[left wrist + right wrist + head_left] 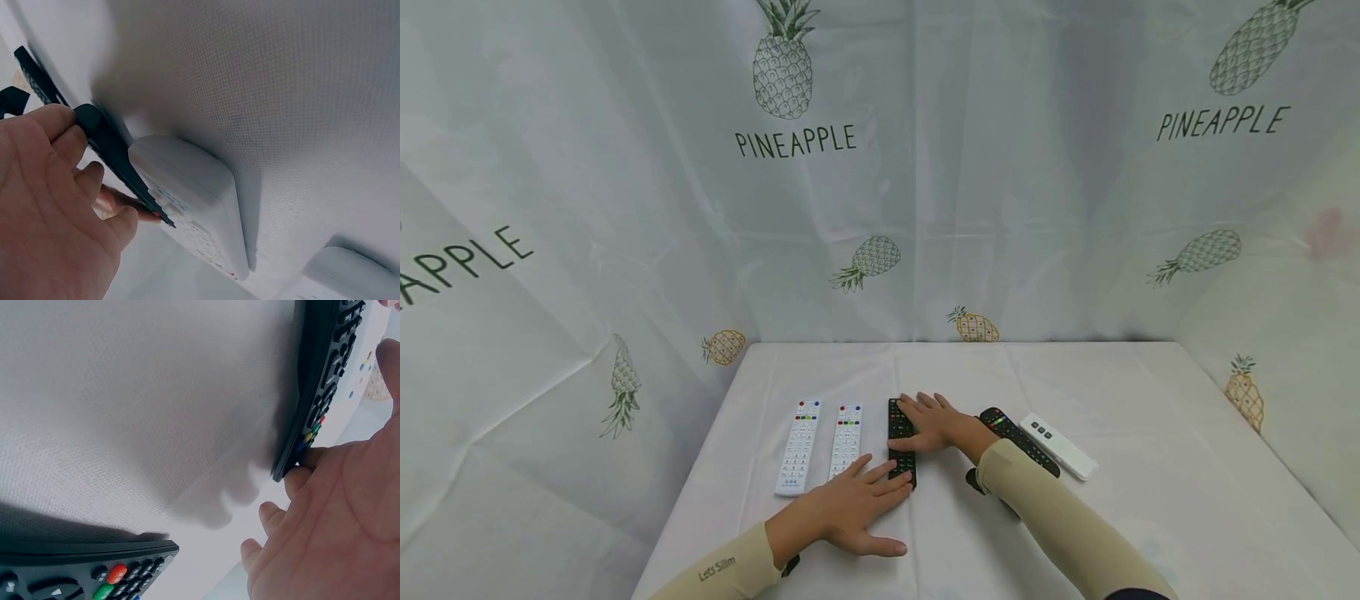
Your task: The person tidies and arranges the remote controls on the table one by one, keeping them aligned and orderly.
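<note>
A black remote control (902, 467) lies lengthwise on the white table, between both hands. My left hand (855, 507), palm down with fingers spread, touches its near end; the left wrist view shows fingertips against the dark remote (112, 147). Over the far part reaches my right hand (934, 425), its fingers extended. In the right wrist view fingertips meet the end of the black remote (322, 375) beside its coloured buttons. To the left lie two white remotes, the outer one (798, 450) and the inner one (846, 437), whose lower end sits close to the left hand.
Right of the hands lie another black remote (1022, 442) and a slim white remote (1060, 447), both slanted. A further black object (973, 480) is mostly hidden under the right forearm. A pineapple-print curtain (1000, 208) hangs behind the table (1037, 367).
</note>
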A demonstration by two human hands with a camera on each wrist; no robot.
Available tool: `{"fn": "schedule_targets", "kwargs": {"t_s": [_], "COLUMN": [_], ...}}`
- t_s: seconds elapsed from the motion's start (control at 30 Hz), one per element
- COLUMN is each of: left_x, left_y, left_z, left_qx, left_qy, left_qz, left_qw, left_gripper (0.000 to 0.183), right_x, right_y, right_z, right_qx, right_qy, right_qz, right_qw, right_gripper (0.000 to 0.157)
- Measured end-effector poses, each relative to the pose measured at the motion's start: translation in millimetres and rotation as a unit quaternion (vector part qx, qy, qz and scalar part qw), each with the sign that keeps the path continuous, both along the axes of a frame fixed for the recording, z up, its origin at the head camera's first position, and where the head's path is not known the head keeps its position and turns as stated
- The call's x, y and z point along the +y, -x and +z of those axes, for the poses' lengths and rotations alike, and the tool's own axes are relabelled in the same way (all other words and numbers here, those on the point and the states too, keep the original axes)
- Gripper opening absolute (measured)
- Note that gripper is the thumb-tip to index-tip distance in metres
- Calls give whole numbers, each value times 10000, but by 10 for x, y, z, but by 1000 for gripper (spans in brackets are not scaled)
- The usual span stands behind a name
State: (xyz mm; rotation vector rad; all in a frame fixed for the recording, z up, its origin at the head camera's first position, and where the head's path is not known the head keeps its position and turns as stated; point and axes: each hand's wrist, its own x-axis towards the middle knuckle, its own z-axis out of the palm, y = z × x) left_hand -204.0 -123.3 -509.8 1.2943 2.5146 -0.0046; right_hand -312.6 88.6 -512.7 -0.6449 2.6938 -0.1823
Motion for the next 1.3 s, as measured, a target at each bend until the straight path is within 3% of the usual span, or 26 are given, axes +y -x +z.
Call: {"fn": "schedule_targets", "kwargs": {"t_s": [0.27,0.93,1.3], "left_x": [-7,-12,20], "left_y": [-31,-35,-78], "left_z": [7,-23,54], "left_qx": [-68,326,355], "left_qy": [-72,-187,-302], "left_qz": [41,-31,-15], "left_qw": [9999,9993,9989], "left_gripper": [88,85,84], "right_x": [7,32,119], "right_y": [-9,5,-84], "right_z": [-27,-32,61], "right_qx": [34,329,524], "right_qy": [29,100,588], "right_qz": [37,180,392], "right_qw": [10000,9992,9961], "right_gripper": [95,93,87]}}
